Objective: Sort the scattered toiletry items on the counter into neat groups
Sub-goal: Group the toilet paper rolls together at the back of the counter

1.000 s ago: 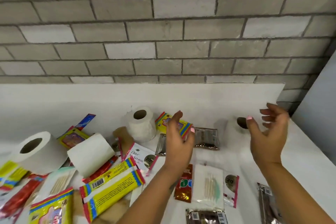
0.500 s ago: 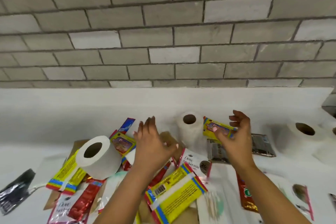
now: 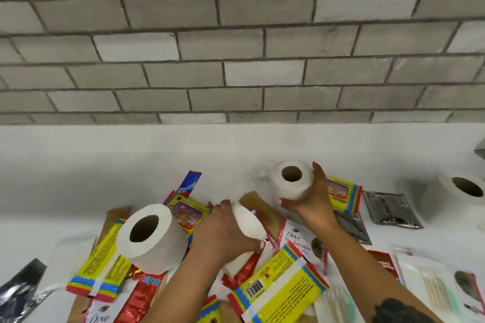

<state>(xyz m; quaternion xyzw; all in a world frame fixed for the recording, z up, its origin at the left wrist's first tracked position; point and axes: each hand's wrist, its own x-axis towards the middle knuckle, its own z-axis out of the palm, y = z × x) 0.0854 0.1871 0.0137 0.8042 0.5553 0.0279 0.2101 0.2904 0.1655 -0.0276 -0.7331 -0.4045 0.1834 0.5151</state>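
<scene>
- On the white counter [image 3: 78, 178], four toilet rolls show: the right hand [image 3: 312, 207] grips an upright roll [image 3: 291, 183], the left hand [image 3: 223, 231] grasps a lying roll [image 3: 248, 221].
- A large roll [image 3: 152, 237] rests on the sachets; a far roll [image 3: 464, 191] stands well apart.
- Four yellow packets, including one long packet [image 3: 278, 288], crowd beneath the arms.
</scene>
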